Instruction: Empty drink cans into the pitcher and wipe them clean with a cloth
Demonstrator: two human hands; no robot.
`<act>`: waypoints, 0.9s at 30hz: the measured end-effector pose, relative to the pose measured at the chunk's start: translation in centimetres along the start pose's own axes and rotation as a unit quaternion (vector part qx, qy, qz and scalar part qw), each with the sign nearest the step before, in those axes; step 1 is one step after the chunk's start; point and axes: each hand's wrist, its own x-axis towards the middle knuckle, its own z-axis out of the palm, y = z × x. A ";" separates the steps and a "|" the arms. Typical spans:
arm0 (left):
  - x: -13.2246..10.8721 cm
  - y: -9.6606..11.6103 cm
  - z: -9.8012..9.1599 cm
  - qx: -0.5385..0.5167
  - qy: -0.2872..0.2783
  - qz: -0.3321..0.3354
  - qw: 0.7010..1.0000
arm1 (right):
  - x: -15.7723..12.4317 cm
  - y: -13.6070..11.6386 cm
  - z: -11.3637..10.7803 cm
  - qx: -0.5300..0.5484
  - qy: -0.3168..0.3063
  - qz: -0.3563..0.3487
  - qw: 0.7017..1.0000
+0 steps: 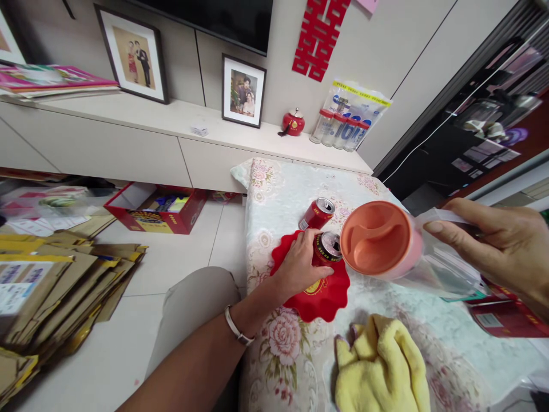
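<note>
My left hand (302, 263) wraps round a dark opened drink can (329, 246) on a red scalloped plate (323, 306). Just behind it stands a red drink can (317, 214), its top tab raised. On the right, my right hand (501, 246) grips the handle of a clear pitcher (446, 272), which is tilted so that its orange lid (377, 237) points left, close beside the dark can. In front of the pitcher lies a crumpled yellow cloth (381, 366) on the flowered tablecloth (266, 229).
Behind the table runs a low white cabinet (184, 123) with framed photos (244, 91), a red pot (293, 123) and lidded glass jars (338, 131). A red box (510, 312) sits under my right hand. Flattened cardboard (86, 280) and an open red carton (158, 209) are on the floor.
</note>
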 end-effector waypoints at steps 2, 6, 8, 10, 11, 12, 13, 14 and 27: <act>0.0 0.0 0.0 -0.002 0.001 -0.002 1.000 | 0.0 -0.1 0.0 0.003 0.001 0.003 1.000; 0.1 0.1 0.0 -0.002 -0.001 -0.010 1.000 | 0.0 -0.3 0.1 0.022 -0.003 0.029 0.999; 0.1 0.2 -0.1 -0.001 -0.002 -0.009 1.000 | -0.1 -0.3 0.1 0.022 -0.008 0.029 0.999; 0.1 0.2 -0.1 0.000 -0.001 -0.005 1.000 | -0.2 -0.2 0.1 0.016 -0.007 0.018 1.000; 0.1 0.2 -0.1 0.000 0.000 -0.004 1.000 | -0.2 -0.1 0.1 0.014 -0.004 0.015 1.000; 0.0 0.2 -0.1 -0.001 0.000 -0.003 1.000 | -0.2 -0.1 0.1 0.013 -0.002 0.012 1.000; 0.0 0.1 -0.1 -0.001 0.001 -0.003 1.000 | -0.2 -0.1 0.1 0.012 0.000 0.009 1.000; 0.0 0.1 -0.1 -0.001 0.001 -0.002 1.000 | -0.2 -0.1 0.0 0.012 0.001 0.008 1.000; 0.0 0.0 0.0 0.001 -0.001 0.003 1.000 | 0.1 -0.5 0.0 0.021 -0.004 0.013 1.000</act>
